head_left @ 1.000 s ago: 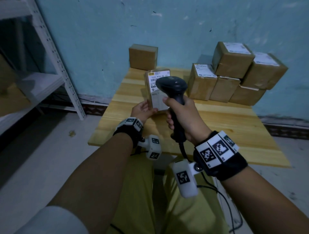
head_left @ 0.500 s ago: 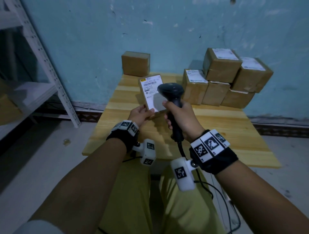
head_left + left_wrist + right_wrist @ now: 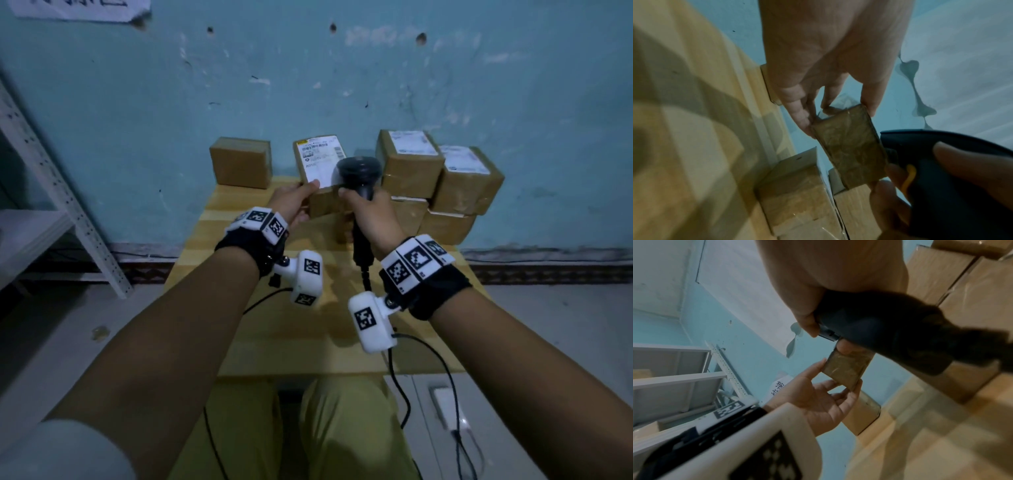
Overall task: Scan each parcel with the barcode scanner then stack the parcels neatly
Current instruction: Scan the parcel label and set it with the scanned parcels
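Observation:
My left hand (image 3: 303,202) grips a small brown parcel (image 3: 318,171) by its near end, thumb on the white label, and holds it up above the wooden table (image 3: 274,329). In the left wrist view the fingers (image 3: 803,116) pinch the parcel (image 3: 849,149) from both sides. My right hand (image 3: 359,214) is curled round the handle of the black barcode scanner (image 3: 359,173). The scanner's head sits just right of the label, touching or nearly touching the parcel. In the right wrist view the scanner (image 3: 890,329) is above the parcel (image 3: 846,369).
Several taped parcels (image 3: 442,178) are stacked at the table's back right against the blue wall. One lone parcel (image 3: 241,162) stands at the back left. A white metal shelf (image 3: 68,205) is at the left. The scanner's cable (image 3: 397,387) hangs off the near edge.
Both hands have moved away from me toward the back of the table, carrying the parcel and scanner together. The grips are the same.

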Action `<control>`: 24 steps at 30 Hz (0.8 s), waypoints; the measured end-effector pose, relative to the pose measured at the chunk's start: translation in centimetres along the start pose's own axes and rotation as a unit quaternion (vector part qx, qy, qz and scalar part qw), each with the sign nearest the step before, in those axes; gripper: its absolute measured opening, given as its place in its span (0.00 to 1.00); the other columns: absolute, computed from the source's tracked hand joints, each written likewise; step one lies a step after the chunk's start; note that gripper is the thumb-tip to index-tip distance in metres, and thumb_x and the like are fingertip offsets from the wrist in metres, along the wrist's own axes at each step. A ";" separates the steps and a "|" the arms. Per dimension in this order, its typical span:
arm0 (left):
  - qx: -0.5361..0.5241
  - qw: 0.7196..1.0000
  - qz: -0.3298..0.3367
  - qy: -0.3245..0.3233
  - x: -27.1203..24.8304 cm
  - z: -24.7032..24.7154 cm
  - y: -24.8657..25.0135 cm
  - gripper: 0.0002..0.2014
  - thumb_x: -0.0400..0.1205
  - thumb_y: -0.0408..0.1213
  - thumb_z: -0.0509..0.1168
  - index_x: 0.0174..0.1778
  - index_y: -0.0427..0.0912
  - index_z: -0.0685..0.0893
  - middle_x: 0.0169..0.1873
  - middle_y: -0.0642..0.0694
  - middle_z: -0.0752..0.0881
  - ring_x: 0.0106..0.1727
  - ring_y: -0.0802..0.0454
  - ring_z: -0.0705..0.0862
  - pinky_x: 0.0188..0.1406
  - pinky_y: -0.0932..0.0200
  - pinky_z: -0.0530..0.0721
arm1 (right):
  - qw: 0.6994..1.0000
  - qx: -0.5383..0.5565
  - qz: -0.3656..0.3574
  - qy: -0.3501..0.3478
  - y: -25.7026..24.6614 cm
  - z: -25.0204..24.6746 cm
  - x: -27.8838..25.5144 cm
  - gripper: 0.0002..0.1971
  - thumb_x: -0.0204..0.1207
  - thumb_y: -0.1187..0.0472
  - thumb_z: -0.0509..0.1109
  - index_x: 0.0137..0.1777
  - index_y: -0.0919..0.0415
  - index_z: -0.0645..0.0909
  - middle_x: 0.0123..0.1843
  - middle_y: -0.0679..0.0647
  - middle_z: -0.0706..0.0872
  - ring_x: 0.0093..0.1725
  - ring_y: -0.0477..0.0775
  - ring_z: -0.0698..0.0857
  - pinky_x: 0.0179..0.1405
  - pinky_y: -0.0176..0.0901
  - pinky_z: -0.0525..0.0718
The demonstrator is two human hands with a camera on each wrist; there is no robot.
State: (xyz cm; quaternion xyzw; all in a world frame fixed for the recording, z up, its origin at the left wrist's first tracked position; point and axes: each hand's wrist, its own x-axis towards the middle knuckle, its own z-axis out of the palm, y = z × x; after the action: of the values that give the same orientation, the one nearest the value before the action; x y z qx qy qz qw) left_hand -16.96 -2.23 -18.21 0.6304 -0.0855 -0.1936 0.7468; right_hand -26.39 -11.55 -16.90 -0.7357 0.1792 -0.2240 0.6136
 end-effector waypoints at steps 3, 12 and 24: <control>-0.004 1.000 -0.007 0.009 1.4 1.8 0.5 0.06 0.82 0.37 0.64 0.47 0.39 0.82 0.32 0.45 0.84 0.34 0.51 0.83 0.54 0.50 0.83 | 1.000 0.007 0.009 -0.001 -0.8 -1.0 1.3 0.11 0.72 0.54 0.70 0.46 0.61 0.76 0.32 0.54 0.78 0.36 0.62 0.81 0.36 0.55 0.83; -0.030 0.998 0.028 0.038 4.0 8.1 4.6 0.24 0.76 0.42 0.69 0.60 0.25 0.81 0.35 0.37 0.88 0.38 0.44 0.88 0.46 0.49 0.88 | 0.998 0.046 -0.024 0.022 -3.2 -4.8 5.7 0.10 0.79 0.60 0.66 0.55 0.65 0.73 0.34 0.55 0.78 0.20 0.45 0.81 0.17 0.36 0.77; 0.153 0.988 0.020 -0.017 7.5 16.7 5.5 0.32 0.78 0.55 0.61 0.66 0.30 0.79 0.65 0.31 0.81 0.64 0.36 0.81 0.68 0.47 0.78 | 0.992 0.083 -0.010 0.091 -3.5 -11.3 10.1 0.11 0.79 0.62 0.65 0.57 0.67 0.73 0.37 0.59 0.78 0.25 0.52 0.79 0.17 0.38 0.79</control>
State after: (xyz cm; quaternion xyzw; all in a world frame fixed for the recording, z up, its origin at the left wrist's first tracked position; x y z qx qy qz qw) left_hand -15.33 -19.69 -10.51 0.7321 -0.1398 -0.1741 0.6436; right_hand -24.17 -25.65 -10.67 -0.6608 0.2077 -0.3104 0.6510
